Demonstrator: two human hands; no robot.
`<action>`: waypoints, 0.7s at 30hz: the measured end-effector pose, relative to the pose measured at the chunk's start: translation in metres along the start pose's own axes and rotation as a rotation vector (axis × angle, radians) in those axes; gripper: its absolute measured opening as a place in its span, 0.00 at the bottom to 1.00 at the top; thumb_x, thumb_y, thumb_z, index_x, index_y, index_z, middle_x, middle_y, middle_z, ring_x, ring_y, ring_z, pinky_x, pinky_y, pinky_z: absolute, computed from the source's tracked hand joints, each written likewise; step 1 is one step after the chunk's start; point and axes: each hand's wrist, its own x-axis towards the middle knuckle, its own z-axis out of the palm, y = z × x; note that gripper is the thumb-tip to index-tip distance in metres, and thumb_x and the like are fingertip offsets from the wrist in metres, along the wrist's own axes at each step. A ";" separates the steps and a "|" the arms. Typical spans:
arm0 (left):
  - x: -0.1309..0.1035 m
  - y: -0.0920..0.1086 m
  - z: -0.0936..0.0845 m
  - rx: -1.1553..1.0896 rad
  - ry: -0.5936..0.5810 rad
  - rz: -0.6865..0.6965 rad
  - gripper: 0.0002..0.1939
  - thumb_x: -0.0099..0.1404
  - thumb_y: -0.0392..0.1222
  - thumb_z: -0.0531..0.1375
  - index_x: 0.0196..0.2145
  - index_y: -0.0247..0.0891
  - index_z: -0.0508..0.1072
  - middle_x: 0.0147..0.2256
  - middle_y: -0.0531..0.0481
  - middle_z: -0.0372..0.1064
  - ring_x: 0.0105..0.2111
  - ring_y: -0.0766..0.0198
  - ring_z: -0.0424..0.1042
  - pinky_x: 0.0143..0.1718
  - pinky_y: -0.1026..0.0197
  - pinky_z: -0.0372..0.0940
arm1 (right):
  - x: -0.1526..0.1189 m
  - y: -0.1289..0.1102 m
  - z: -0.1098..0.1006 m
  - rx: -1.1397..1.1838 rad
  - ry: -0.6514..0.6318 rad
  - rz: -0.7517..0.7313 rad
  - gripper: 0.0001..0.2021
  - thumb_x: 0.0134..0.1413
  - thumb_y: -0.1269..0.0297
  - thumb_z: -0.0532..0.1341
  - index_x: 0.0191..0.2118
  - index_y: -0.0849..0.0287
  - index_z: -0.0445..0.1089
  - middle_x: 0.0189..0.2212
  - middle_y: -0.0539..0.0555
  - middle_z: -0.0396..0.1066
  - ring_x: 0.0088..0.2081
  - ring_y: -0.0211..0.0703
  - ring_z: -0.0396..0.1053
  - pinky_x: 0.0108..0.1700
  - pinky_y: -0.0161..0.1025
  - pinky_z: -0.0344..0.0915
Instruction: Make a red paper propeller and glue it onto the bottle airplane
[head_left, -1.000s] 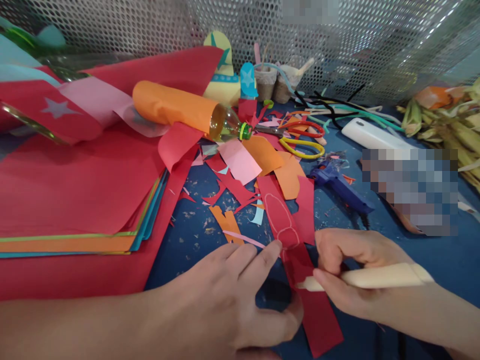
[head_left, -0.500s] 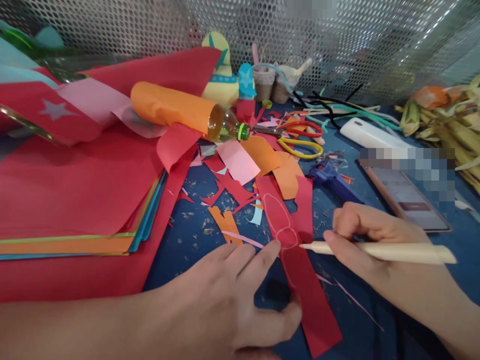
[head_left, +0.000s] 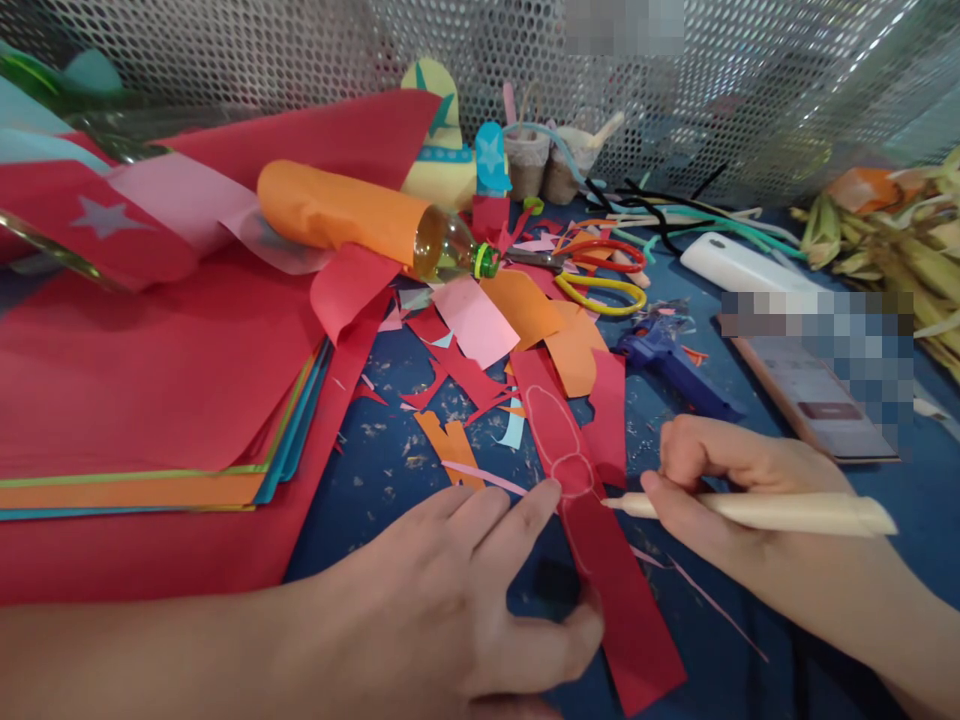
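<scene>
A long red paper strip [head_left: 637,600] lies slanted on the blue tabletop, with a pale looped outline drawn on its upper part. My left hand [head_left: 480,590] rests at the strip's left edge, fingers apart, with the index fingertip and the thumb touching the paper. In my right hand [head_left: 742,500] a cream-coloured pen [head_left: 795,512] is gripped between thumb and fingers. Its tip meets the strip near the right edge, just below the small loop of the drawing.
Stacked coloured paper [head_left: 150,390] covers the left side. Behind lie an orange-wrapped bottle [head_left: 345,210], scissors [head_left: 600,280], and paper scraps [head_left: 476,320]. A blue glue gun [head_left: 675,370] and a phone [head_left: 817,390] are to the right. Perforated metal [head_left: 315,60] stands at the back.
The pen tip has shifted slightly down along the strip's right side, my right hand moving with it. My left hand and the strip have stayed in place.
</scene>
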 end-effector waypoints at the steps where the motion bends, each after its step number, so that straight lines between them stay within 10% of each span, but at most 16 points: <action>1: 0.000 0.000 0.001 0.003 0.001 0.002 0.20 0.65 0.57 0.53 0.53 0.53 0.64 0.55 0.40 0.61 0.47 0.50 0.68 0.43 0.48 0.68 | -0.001 0.000 -0.001 0.010 -0.012 0.001 0.15 0.52 0.69 0.57 0.20 0.55 0.51 0.14 0.42 0.52 0.16 0.31 0.50 0.17 0.30 0.49; 21: 0.001 -0.001 0.002 0.002 -0.028 0.022 0.21 0.66 0.58 0.51 0.54 0.53 0.64 0.54 0.39 0.62 0.46 0.49 0.69 0.43 0.46 0.68 | -0.007 -0.004 -0.006 0.107 -0.214 -0.030 0.14 0.44 0.77 0.54 0.21 0.56 0.46 0.16 0.43 0.51 0.17 0.32 0.51 0.19 0.32 0.48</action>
